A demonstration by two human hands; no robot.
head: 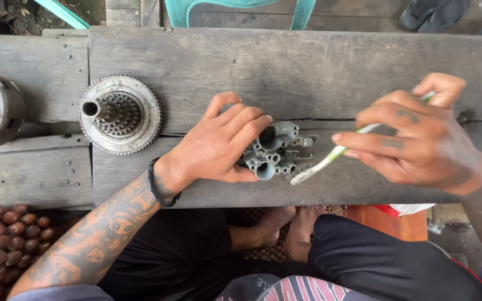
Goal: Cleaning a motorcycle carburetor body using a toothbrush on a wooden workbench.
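On the plank's near edge, left hand (218, 145) fingers clamp the carburetor (277, 150); right hand (419, 142) fingers pinch a toothbrush (330, 156).

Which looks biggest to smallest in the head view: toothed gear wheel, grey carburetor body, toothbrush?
1. Toothed gear wheel, widest disc on the planks.
2. Grey carburetor body, partly covered by the left hand, so its full extent is unsure.
3. Toothbrush, long but thin, held in the right hand.

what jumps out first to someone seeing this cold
The left hand holds a grey carburettor on the plank table, mid-frame. The right hand pinches a toothbrush aimed at it. Far left lies a toothed clutch gear.
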